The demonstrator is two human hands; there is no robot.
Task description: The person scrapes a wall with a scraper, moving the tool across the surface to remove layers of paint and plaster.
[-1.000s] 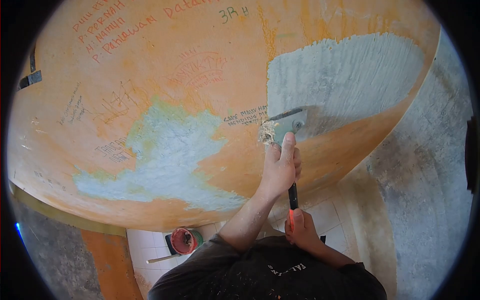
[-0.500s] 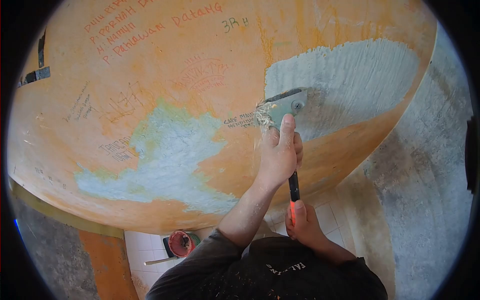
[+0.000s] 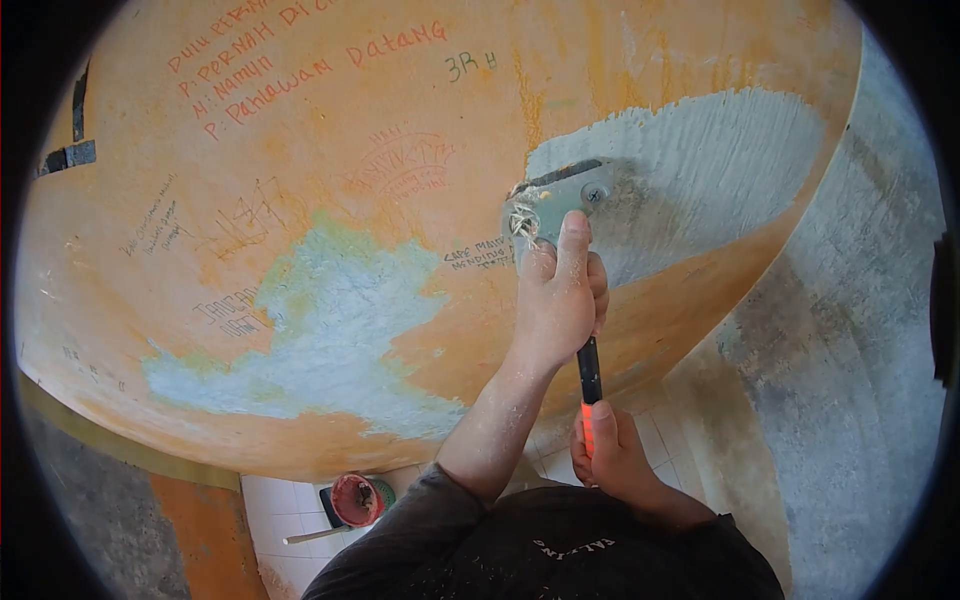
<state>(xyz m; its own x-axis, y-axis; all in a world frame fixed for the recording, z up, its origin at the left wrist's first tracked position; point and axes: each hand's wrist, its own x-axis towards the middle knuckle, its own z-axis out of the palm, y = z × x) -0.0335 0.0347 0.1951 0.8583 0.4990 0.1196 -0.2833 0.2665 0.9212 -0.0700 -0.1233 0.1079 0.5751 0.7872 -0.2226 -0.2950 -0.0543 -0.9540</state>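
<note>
My left hand (image 3: pixel 562 300) is closed around the upper shaft of a scraper, its thumb pressed along the grey-green head (image 3: pixel 572 200). Lower down, my right hand (image 3: pixel 618 455) grips the black and orange handle (image 3: pixel 590 375). The scraper head lies against an orange painted surface (image 3: pixel 330 130), at the left part of a bare grey-white patch (image 3: pixel 710 150). Pale curled shavings (image 3: pixel 522 222) cling to the head's left side. Dust speckles my left forearm.
Another pale blue scraped patch (image 3: pixel 330 320) spreads to the left, among handwriting in red and black. A red bucket (image 3: pixel 357 500) with a stick beside it stands on white tiles (image 3: pixel 290 495) below. A rough grey surface (image 3: pixel 850 330) lies at right.
The scraper and both hands have moved slightly upward along the surface. Fewer shavings now sit at the head's left side. The view has shifted a little.
</note>
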